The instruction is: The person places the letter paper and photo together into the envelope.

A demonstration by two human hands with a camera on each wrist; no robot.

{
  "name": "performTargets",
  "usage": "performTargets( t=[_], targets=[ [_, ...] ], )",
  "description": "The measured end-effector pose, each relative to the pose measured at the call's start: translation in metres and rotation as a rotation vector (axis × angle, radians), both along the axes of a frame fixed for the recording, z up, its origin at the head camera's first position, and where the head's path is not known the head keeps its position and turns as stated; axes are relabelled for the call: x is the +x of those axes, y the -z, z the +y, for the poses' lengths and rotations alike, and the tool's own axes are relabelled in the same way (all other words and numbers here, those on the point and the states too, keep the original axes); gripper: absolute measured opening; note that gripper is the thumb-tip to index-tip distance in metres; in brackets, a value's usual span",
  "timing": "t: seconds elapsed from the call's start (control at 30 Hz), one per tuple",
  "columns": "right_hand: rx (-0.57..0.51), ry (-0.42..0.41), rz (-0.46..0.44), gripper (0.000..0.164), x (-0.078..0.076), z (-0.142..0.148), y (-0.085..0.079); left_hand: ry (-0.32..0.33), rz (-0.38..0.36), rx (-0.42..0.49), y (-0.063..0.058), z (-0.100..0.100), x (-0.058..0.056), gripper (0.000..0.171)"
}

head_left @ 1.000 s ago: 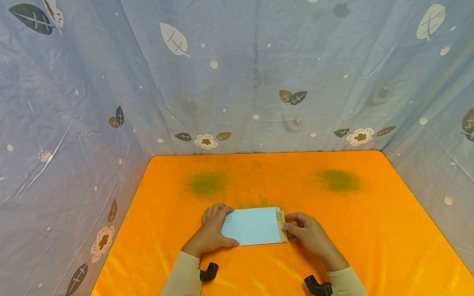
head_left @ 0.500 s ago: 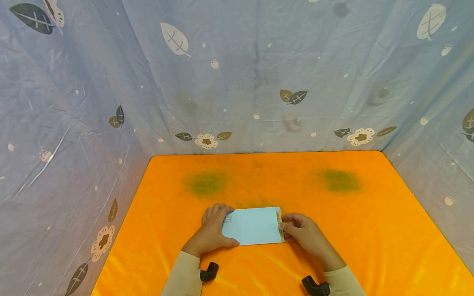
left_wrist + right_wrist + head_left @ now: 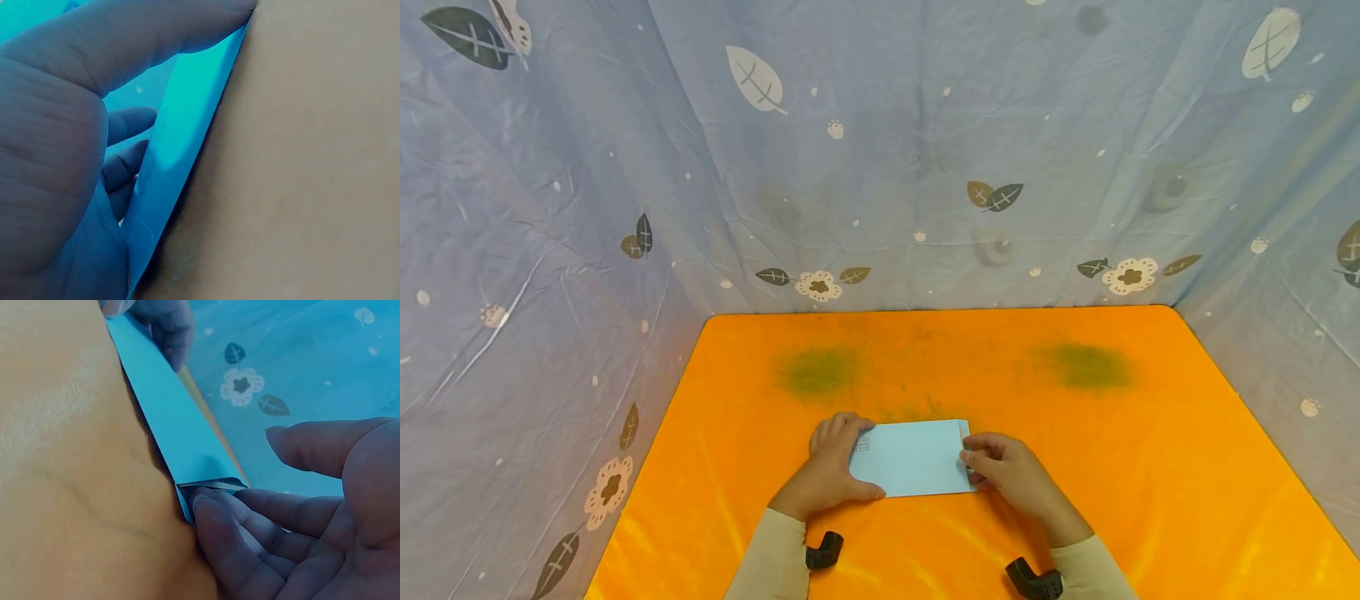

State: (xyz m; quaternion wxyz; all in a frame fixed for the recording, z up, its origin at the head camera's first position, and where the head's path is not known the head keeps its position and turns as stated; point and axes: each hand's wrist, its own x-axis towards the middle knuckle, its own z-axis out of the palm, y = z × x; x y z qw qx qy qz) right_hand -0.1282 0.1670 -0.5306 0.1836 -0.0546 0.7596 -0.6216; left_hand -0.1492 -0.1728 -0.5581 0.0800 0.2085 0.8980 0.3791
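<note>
A pale blue envelope (image 3: 910, 458) lies flat on the orange table, its open end to the right. My left hand (image 3: 831, 467) grips the left end, thumb on the near edge and fingers on the far edge. My right hand (image 3: 1011, 471) has its curled fingers at the open end, where a tan printed card goes in. In the right wrist view, a thin pale edge of the card (image 3: 215, 485) shows in the mouth of the envelope (image 3: 169, 425), beside the fingertips (image 3: 215, 515). The rest of the card is hidden inside.
The orange tabletop (image 3: 955, 350) has two dark green smudges towards the back. Blue-grey cloth walls (image 3: 880, 167) printed with leaves and flowers stand behind it and on both sides. A black wrist device (image 3: 1033, 579) sits by the right sleeve.
My right hand has moved left, and the tan card has slid into the envelope until hardly any of it shows. The left hand and the envelope have stayed in place.
</note>
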Motion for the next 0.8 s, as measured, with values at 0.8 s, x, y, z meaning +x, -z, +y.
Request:
performTargets(
  t=[0.8],
  targets=[
    [-0.004, 0.065, -0.008, 0.050, -0.004, 0.011, -0.006, -0.007, -0.011, -0.003, -0.002, 0.001, 0.002, 0.095]
  ],
)
